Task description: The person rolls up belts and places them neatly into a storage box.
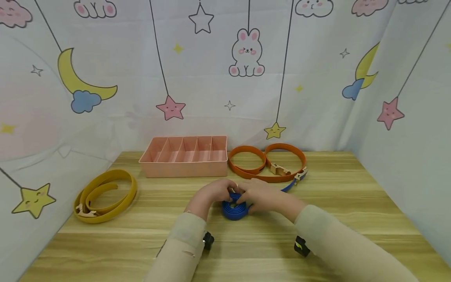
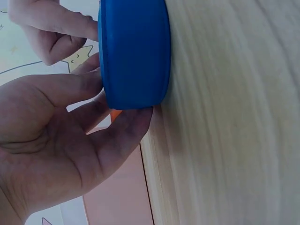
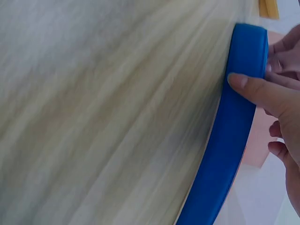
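Note:
A blue belt (image 1: 234,212) stands on edge on the table, its near part wound into a tight spiral. The tail of this belt runs right to a gold buckle (image 1: 299,176) beside the orange belt. My left hand (image 1: 215,192) holds the coil's left side; in the left wrist view its thumb is at the upper edge and a fingertip touches the lower outer side. From the right, my right hand (image 1: 264,196) pinches the coil, and the right wrist view shows the thumb (image 3: 255,89) pressed on the strap's outer face. Some fingertips are hidden behind the coil.
A pink tray (image 1: 186,169) with several compartments stands at the back. Right of it lies an orange belt (image 1: 246,172) in two loops with a gold buckle. A yellow belt (image 1: 131,192) lies loosely coiled at the left. Patterned cloth (image 1: 211,78) surrounds the wooden table (image 1: 260,254).

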